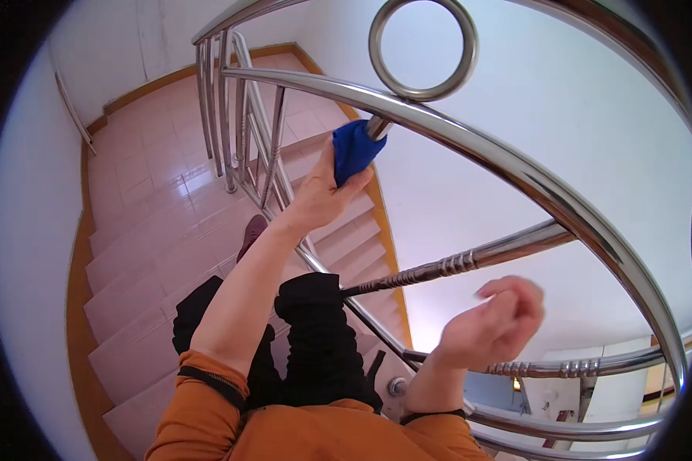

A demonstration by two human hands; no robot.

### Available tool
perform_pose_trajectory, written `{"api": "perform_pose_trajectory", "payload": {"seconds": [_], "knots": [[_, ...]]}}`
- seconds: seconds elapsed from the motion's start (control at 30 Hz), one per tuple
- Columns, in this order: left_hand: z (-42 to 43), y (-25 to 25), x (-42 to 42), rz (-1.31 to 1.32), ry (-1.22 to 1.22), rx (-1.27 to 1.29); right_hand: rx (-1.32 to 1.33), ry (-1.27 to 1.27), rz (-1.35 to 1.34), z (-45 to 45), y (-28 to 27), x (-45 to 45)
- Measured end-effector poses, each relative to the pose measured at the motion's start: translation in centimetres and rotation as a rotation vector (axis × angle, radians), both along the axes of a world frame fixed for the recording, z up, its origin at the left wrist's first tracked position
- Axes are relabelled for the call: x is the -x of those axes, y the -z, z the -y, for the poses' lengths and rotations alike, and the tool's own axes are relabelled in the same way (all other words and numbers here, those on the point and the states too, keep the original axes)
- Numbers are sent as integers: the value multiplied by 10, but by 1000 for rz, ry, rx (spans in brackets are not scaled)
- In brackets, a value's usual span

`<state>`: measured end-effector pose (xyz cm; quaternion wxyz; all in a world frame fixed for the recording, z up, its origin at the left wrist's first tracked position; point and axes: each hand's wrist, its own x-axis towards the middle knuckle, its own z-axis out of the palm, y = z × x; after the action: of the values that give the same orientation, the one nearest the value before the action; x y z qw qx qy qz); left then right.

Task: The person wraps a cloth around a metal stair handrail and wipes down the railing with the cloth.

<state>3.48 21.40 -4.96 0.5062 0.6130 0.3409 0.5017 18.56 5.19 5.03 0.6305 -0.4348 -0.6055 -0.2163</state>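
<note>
My left hand (323, 198) is closed around a blue cloth (354, 154). The cloth is wrapped about the upper part of a metal baluster (378, 127), just under the curved steel rail (469, 142). Its far side, and the fingertips behind it, are hidden. On the other side, my right hand (501, 323) hovers near the railing with its fingers curled in, slightly blurred, and nothing shows in it. Closest to it are a baluster with ringed grooves (438, 267) and a lower one (538, 369) of the same kind.
Pink tiled stairs (150, 284) descend in front of me to a landing (146, 154). A second flight (361, 238) runs beyond the railing. A steel ring (377, 46) sits above the rail. White walls (31, 192) stand on both sides. My shoe (252, 233) rests on a step.
</note>
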Motion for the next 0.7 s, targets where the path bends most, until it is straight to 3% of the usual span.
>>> {"api": "perform_pose_trajectory", "payload": {"seconds": [0.03,0.13,0.17,0.3,0.53,0.7], "knots": [[0,1,-1,0,3,-5,-5,3,0,-9,-7,3],[2,1,-2,36,-75,-172,-172,-36,-408,-34,-23,15],[3,-1,-2,72,-53,-139,16,-214,-451,-35,-23,16],[0,6,-9,90,-32,-83,316,-552,-680,-36,-20,6],[4,7,-9,116,-70,-112,271,-564,-635,-39,-19,10],[-2,21,-2,167,87,156,250,-492,-632,-39,-18,13]]}}
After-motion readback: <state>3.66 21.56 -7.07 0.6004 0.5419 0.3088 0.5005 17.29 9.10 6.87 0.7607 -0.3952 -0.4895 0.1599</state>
